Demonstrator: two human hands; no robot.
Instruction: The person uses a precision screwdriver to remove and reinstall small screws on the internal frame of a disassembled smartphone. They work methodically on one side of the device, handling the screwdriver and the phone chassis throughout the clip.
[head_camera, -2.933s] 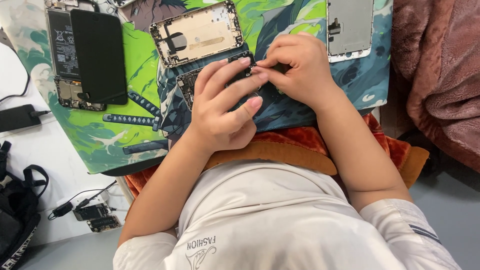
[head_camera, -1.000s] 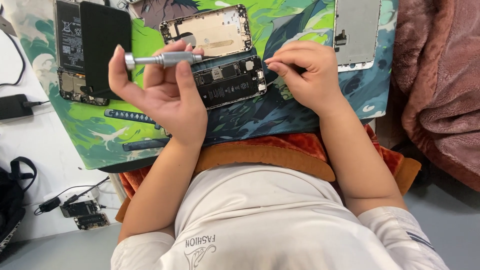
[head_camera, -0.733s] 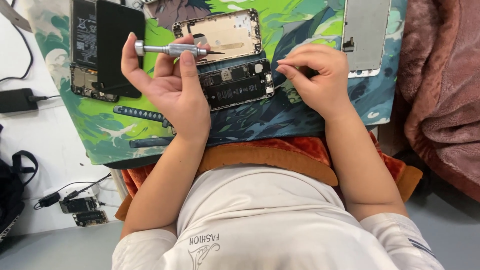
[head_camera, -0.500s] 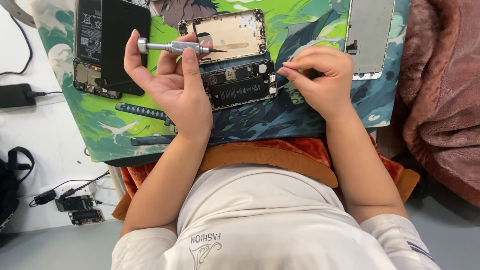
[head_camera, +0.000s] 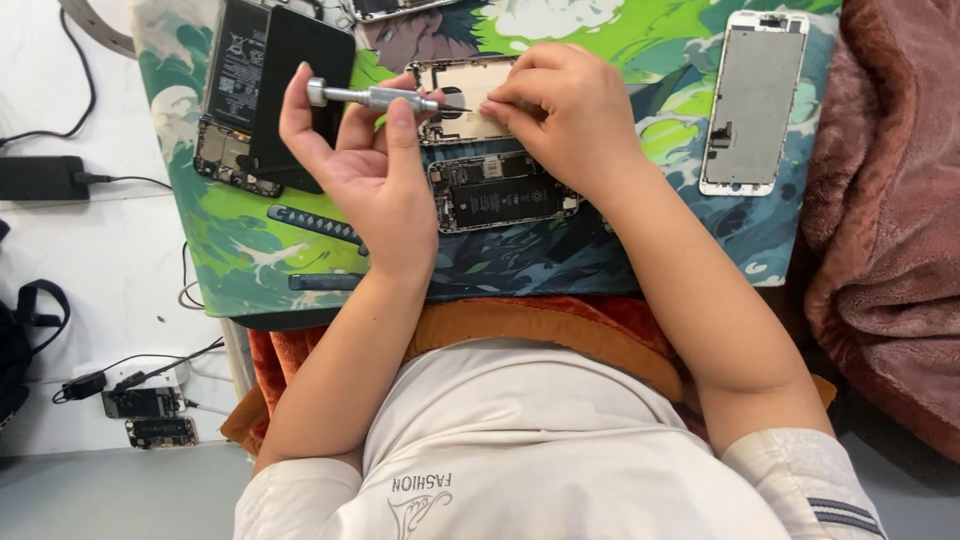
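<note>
My left hand (head_camera: 365, 170) is raised, palm toward me, holding a small silver screwdriver (head_camera: 372, 96) level with its tip pointing right. My right hand (head_camera: 560, 115) has its fingertips pinched together right at the screwdriver's tip, over a pale phone housing (head_camera: 460, 100). Whether the fingers hold something tiny I cannot tell. Just below lies an opened phone with its black battery and circuit board showing (head_camera: 505, 190). All of this rests on a green and blue illustrated work mat (head_camera: 680, 230).
A white phone screen frame (head_camera: 750, 100) lies at the mat's right. At its left are a black phone with an exposed board (head_camera: 265, 100) and two dark tool bars (head_camera: 315, 225). A brown blanket (head_camera: 890, 220) borders the right side. A black charger with cable (head_camera: 40, 178) and small boards (head_camera: 150, 415) lie left.
My left hand picked up the screwdriver and raised it. My right hand moved from the opened phone up to the screwdriver's tip. The view shifted, so the mat sits lower.
</note>
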